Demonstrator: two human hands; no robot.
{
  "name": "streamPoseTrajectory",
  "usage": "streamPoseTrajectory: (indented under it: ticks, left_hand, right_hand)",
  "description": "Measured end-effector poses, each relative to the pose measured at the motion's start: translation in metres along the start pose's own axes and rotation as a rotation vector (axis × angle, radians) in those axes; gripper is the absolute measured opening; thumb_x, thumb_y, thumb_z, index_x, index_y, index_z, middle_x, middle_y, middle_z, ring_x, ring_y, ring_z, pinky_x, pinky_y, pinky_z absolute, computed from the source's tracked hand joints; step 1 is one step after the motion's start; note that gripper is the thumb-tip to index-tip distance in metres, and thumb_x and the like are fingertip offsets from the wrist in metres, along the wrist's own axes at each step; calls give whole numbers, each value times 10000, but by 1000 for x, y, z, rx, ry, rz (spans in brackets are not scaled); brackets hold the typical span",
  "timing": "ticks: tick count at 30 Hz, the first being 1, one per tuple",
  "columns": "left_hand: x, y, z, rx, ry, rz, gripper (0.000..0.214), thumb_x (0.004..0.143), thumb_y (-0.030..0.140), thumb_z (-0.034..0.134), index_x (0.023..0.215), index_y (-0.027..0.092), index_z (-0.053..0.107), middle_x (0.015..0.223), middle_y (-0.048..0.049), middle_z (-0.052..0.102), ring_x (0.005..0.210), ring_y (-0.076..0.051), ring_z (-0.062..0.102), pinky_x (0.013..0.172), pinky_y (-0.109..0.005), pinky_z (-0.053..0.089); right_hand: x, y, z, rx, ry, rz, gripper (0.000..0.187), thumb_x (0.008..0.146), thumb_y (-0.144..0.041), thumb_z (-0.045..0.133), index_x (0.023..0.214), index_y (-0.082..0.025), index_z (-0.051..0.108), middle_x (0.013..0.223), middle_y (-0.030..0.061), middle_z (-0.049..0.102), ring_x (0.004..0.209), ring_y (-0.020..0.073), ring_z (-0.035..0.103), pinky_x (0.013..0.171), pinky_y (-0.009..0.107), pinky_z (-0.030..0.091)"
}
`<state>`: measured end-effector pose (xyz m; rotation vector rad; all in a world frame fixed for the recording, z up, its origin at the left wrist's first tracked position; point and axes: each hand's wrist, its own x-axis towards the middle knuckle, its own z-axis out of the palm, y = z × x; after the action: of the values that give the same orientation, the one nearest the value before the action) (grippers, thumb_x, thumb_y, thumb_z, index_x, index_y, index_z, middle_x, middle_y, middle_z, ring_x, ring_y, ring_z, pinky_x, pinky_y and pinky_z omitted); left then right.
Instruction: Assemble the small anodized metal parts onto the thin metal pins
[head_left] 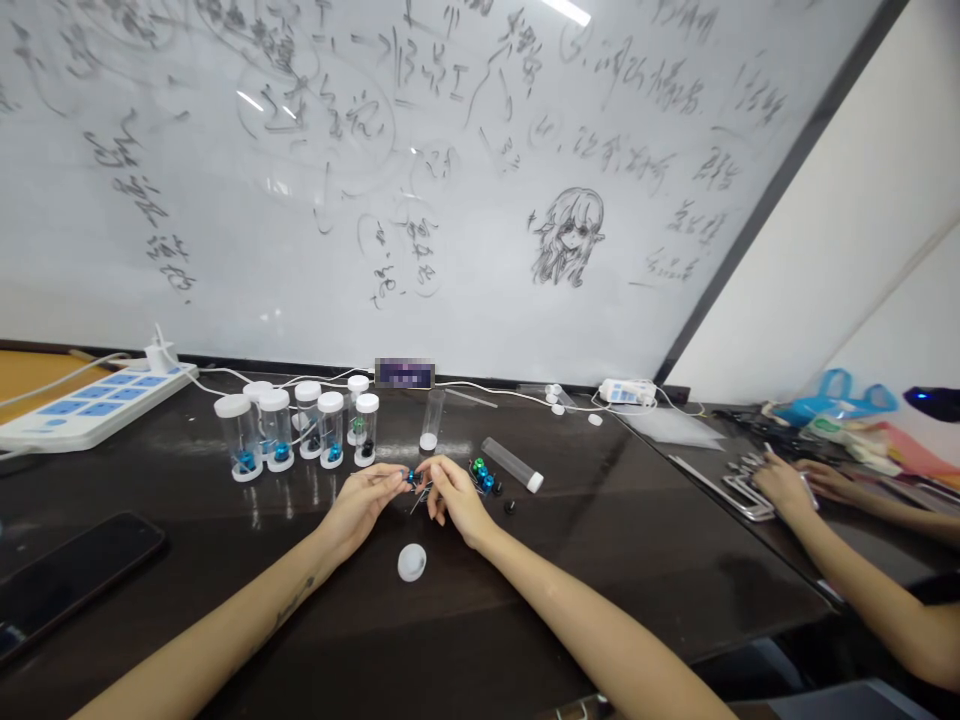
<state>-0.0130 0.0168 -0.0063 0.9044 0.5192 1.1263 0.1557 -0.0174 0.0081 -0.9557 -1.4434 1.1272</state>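
Note:
My left hand point(364, 508) is closed, its fingertips pinching a small blue-and-black part point(412, 479) whose exact kind I cannot make out. My right hand point(459, 502) meets it there, thumb and fingers closed at the same small part. Thin metal pieces point(418, 500) show between the two hands, partly hidden by the fingers. Just right of my right hand lie several small green, blue and black parts point(486, 480). A loose black part point(510, 507) is close by. Nearer to me, a white round cap point(412, 563) rests on the table.
Several clear tubes with white caps point(274, 430) stand at left, small parts inside. One clear tube point(512, 465) lies right; another point(433, 418) is behind my hands. A phone point(82, 580) and power strip point(97, 408) are left. Another person's hands point(787, 485) work at right.

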Motion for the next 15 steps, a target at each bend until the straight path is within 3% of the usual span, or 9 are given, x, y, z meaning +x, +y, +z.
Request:
streamPoseTrajectory:
  ticks: [10, 15]
  left_hand:
    - [2, -1, -1, -1, 15, -22, 147, 653, 150, 783, 786, 116, 731, 746, -36, 718, 717, -120, 661, 745, -202, 513]
    - [3, -2, -2, -7, 9, -27, 143, 653, 150, 783, 781, 116, 728, 774, -34, 718, 716, -118, 664, 745, -200, 515]
  right_hand:
    - [1, 3, -1, 21, 2, -5, 290, 900, -452, 458, 970, -183, 539, 762, -14, 557, 403, 41, 490, 281, 112, 325]
    - [3, 10, -2, -12, 7, 32, 368, 899, -501, 427, 845, -155, 539, 714, 1, 586, 389, 48, 491, 277, 120, 314]
